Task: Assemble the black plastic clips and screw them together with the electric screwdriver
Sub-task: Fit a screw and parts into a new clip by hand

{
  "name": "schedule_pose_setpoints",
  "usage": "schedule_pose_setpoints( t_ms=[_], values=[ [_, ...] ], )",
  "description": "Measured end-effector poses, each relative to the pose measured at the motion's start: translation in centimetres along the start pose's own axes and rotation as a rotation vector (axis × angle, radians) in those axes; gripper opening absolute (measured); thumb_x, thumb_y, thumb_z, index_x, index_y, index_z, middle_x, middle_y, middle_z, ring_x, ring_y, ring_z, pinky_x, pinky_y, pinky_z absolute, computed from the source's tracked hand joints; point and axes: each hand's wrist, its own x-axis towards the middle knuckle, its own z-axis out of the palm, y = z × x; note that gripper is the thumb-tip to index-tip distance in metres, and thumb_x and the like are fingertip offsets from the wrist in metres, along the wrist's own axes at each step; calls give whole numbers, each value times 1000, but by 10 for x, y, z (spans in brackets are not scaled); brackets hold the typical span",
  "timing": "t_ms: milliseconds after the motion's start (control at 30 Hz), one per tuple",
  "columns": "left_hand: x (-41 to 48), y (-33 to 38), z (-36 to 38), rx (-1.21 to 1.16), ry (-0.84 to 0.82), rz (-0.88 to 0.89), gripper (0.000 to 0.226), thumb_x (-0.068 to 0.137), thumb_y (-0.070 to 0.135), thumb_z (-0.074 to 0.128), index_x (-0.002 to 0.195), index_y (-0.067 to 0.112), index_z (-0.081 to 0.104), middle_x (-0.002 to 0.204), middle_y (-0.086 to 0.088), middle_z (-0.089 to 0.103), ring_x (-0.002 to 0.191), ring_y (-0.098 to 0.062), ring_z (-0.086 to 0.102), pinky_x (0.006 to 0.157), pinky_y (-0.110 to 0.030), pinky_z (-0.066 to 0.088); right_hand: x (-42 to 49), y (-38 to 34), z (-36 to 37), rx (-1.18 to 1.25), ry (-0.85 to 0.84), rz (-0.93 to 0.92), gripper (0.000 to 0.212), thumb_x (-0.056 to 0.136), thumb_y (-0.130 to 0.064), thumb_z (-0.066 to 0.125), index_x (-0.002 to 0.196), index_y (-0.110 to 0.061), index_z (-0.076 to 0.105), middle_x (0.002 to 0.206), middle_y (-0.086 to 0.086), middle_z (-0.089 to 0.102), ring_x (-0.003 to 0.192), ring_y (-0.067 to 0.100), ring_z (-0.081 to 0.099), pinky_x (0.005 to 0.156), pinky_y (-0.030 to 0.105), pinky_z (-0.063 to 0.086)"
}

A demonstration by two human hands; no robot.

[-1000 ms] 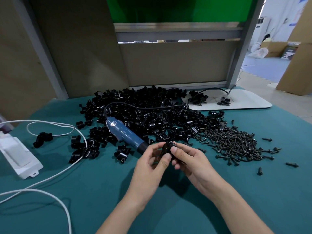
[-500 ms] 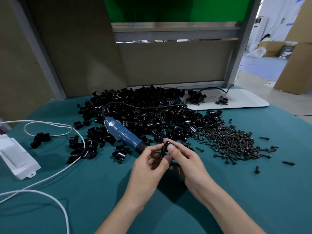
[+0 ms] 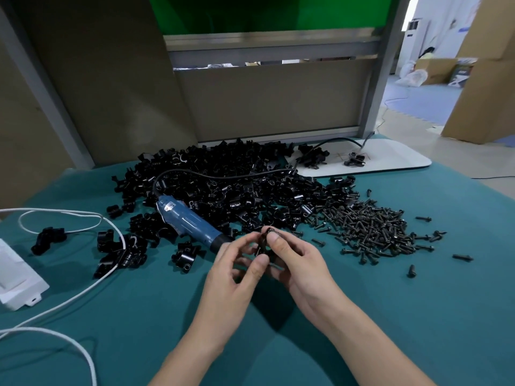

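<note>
Centre of frame, just below the middle: your left hand [image 3: 237, 274] and right hand [image 3: 299, 264] met above the teal table cover [image 3: 145, 324]; both pinched one black plastic clip [image 3: 262, 244] between thumb and fingertips; the clip was lifted off the cloth, close to the screwdriver's nose; whether it was one piece or two fitted together cannot be told.

Left of the hands: electric screwdriver [image 3: 189, 222], blue body, lying unheld on the cloth; its black nose pointed at your left hand and its tail rested against the clip heap; a black cord [image 3: 223, 176] ran from the tail over the heap toward the upper right.

Above the hands: large heap of loose black clips [image 3: 250, 188].

Right of centre: heap of dark screws [image 3: 370, 232], touching the clip heap's right edge; stray screws [image 3: 462, 257] lay apart further right.

Left of frame: small clip clusters [image 3: 119, 252]; a white cable [image 3: 69, 298] crossed one cluster; a white box [image 3: 16, 280] sat at the left edge.

Upper right: white board [image 3: 395, 160] carrying a few clips; cardboard boxes [image 3: 487, 79] beyond.
</note>
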Motion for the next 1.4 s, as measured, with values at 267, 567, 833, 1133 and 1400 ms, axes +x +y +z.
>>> schedule_pose_setpoints(
  t_ms=[267,567,833,1133,1400],
  values=[
    [14,9,25,611,-188,216,28,102,48,43,127,42,52,112,29,49,116,2,46,93,-16,40,7,-57,-67,420,420,-311,30,86,-18,69,107,3,67,105,18,77,95,27,76,73,25,62],
    [89,30,125,1260,-542,634,47,94,6,60,138,16,48,131,-5,52,121,-26,48,97,-37,39,1,-73,-103,672,639,-450,12,104,-13,58,102,-1,60,107,18,67,96,26,71,81,31,63],
    [100,30,139,1429,-608,742,36,94,7,59,128,9,51,125,-8,58,117,-29,54,92,-38,42,5,-66,-102,616,589,-391,13,103,-13,59,102,0,64,100,14,73,93,25,74,77,29,63],
    [84,43,115,964,-472,513,14,98,15,51,111,10,53,109,-6,60,102,-23,54,89,-37,46,10,-57,-95,538,536,-347,14,102,-13,61,103,0,67,95,13,76,86,23,77,71,27,62],
    [1,25,0,-38,220,-23,15,95,15,66,102,27,73,95,10,76,89,-5,71,78,-13,52,6,1,-38,-229,19,-177,20,94,-29,75,111,-20,75,112,9,77,106,22,74,87,30,60]
  ],
)
